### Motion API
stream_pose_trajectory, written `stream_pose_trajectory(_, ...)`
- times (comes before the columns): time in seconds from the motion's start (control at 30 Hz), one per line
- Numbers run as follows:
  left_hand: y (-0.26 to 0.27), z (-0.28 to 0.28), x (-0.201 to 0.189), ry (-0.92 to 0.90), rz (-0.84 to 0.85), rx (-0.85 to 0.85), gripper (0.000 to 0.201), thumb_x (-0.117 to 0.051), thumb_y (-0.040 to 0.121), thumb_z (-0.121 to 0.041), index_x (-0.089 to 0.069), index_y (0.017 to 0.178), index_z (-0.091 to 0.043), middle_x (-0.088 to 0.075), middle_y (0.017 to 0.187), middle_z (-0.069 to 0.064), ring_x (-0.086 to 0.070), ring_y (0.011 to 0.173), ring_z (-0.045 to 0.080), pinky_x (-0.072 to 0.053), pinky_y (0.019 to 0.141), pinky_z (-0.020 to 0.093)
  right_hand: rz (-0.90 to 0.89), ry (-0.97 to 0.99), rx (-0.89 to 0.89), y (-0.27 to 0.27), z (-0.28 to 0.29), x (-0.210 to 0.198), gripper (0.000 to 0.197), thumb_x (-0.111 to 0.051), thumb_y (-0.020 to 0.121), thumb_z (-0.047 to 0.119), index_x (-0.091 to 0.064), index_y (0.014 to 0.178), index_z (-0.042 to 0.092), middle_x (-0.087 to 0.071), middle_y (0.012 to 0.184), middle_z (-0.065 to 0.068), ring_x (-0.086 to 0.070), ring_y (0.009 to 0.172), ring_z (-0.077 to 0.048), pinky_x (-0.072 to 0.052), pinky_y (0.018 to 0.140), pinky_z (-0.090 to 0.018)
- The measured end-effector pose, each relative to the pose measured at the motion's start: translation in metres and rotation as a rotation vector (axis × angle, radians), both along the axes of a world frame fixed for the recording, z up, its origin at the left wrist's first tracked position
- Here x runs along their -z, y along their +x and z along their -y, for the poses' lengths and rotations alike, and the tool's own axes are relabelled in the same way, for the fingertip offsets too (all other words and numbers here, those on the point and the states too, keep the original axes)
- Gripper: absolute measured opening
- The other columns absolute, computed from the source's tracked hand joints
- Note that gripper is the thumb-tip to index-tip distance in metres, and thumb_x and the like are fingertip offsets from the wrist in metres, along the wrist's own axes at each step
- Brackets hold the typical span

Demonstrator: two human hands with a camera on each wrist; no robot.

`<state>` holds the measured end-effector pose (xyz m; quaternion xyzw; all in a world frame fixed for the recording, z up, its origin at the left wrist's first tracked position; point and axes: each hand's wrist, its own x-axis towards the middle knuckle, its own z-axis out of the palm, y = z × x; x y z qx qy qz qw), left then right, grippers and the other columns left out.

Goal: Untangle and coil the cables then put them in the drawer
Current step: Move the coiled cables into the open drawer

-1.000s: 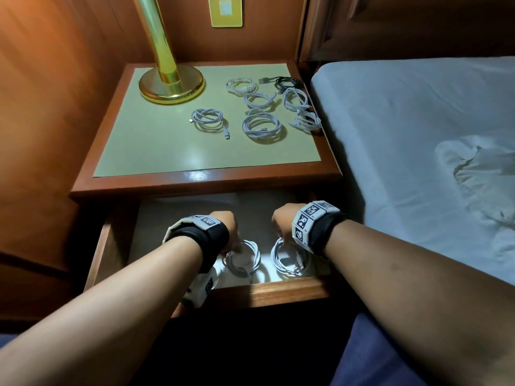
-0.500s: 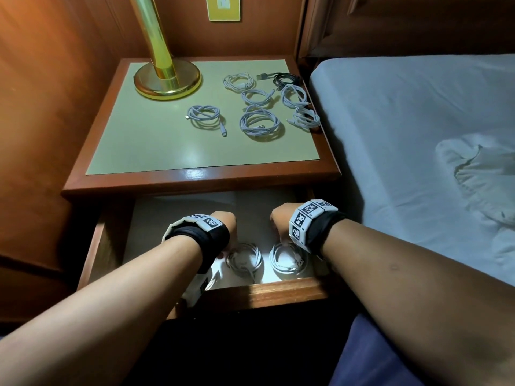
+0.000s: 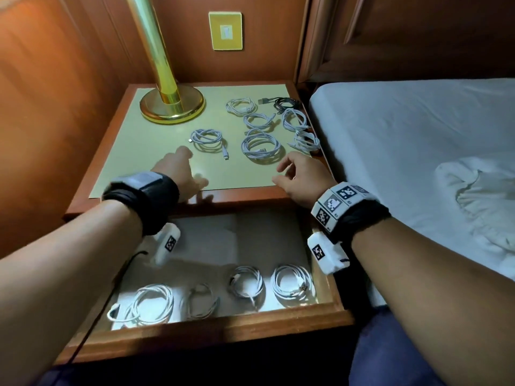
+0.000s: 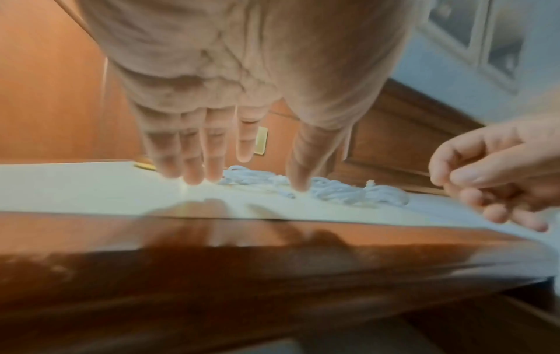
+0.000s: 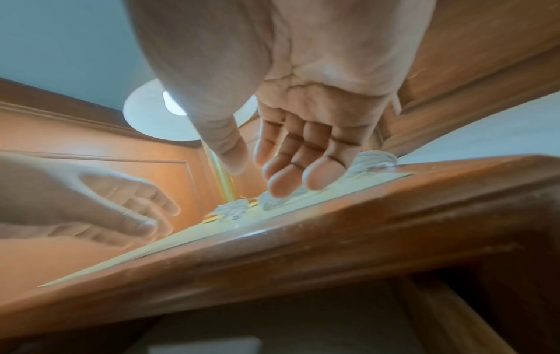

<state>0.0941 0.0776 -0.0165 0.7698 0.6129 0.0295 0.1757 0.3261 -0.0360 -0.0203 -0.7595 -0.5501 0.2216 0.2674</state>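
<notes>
The open drawer (image 3: 211,331) holds several coiled white cables, among them one at its right end (image 3: 292,282) and one at its left end (image 3: 150,303). On the nightstand top (image 3: 133,151) lie several more white coils and a black cable (image 3: 284,103). My left hand (image 3: 178,171) hovers over the top's front, open and empty, just short of a white coil (image 3: 207,137). My right hand (image 3: 295,175), fingers loosely curled and empty, is close to a bigger coil (image 3: 260,146). The wrist views show the left hand (image 4: 236,155) and right hand (image 5: 272,158) both bare above the surface.
A brass lamp base (image 3: 171,107) stands at the back left of the top. Wood panelling closes the left and back, with a yellow wall plate (image 3: 225,30). A bed with a white sheet (image 3: 418,140) runs along the right side.
Both hands have come up out of the drawer, leaving two coils there, and moved forward over the nightstand top toward the coils lying on it.
</notes>
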Motion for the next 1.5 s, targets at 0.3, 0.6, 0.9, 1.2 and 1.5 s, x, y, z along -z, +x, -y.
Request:
stream_pose_trajectory(0.3, 0.025, -0.044, 0.000, -0.027, -0.192, 0.127, 0.129, -0.085, 0.070, -0.049, 0.005, 0.158, -0.026, -0.062, 0.125, 0.022, -0.061, 0.095, 0.036, -0.051, 0.081, 0.042, 0.127, -0.215, -0.096, 0.001, -0.045, 0.011, 0.079, -0.066, 0.091, 0.032, -0.019, 0.155, 0.028, -0.055, 0.130, -0.011, -0.059, 0.109, -0.026, -0.043, 0.082, -0.031)
stream_pose_trajectory(0.6, 0.042, -0.072, -0.015, -0.183, -0.386, 0.189, 0.122, -0.080, 0.070, -0.058, -0.006, 0.159, -0.021, -0.027, 0.162, 0.012, -0.032, 0.145, 0.035, -0.032, 0.115, 0.048, 0.225, -0.299, -0.107, 0.000, -0.063, 0.010, 0.079, -0.059, 0.093, 0.037, -0.014, 0.157, 0.030, -0.048, 0.149, -0.008, -0.060, 0.115, -0.029, -0.048, 0.089, -0.034)
stream_pose_trajectory(0.9, 0.028, -0.049, -0.005, -0.013, -0.331, 0.186, 0.066, -0.074, 0.083, -0.050, -0.051, 0.135, -0.017, -0.061, 0.115, 0.013, -0.059, 0.094, 0.029, -0.047, 0.076, 0.035, 0.194, -0.255, -0.074, -0.001, -0.058, 0.011, 0.041, -0.061, 0.093, 0.034, -0.050, 0.132, 0.025, -0.063, 0.116, -0.001, -0.058, 0.093, -0.021, -0.043, 0.075, -0.028)
stream_pose_trajectory(1.2, -0.056, 0.019, -0.008, -0.044, -0.070, 0.180, 0.015, -0.078, 0.084, -0.036, -0.072, 0.093, -0.026, -0.064, 0.099, 0.000, -0.056, 0.087, 0.018, -0.040, 0.073, 0.026, 0.171, -0.240, -0.189, -0.015, -0.021, 0.003, 0.028, -0.067, 0.093, 0.027, -0.060, 0.119, 0.020, -0.059, 0.103, 0.004, -0.058, 0.089, -0.015, -0.041, 0.078, -0.024)
stream_pose_trajectory(1.5, -0.163, 0.084, -0.015, -0.267, 0.114, 0.110, 0.015, -0.086, 0.071, -0.042, -0.077, 0.074, -0.031, -0.065, 0.067, -0.004, -0.053, 0.056, 0.007, -0.047, 0.059, 0.021, 0.172, -0.421, -0.626, -0.088, 0.005, -0.017, 0.018, -0.073, 0.089, 0.029, -0.068, 0.104, 0.020, -0.062, 0.068, 0.017, -0.057, 0.065, 0.001, -0.041, 0.063, -0.018)
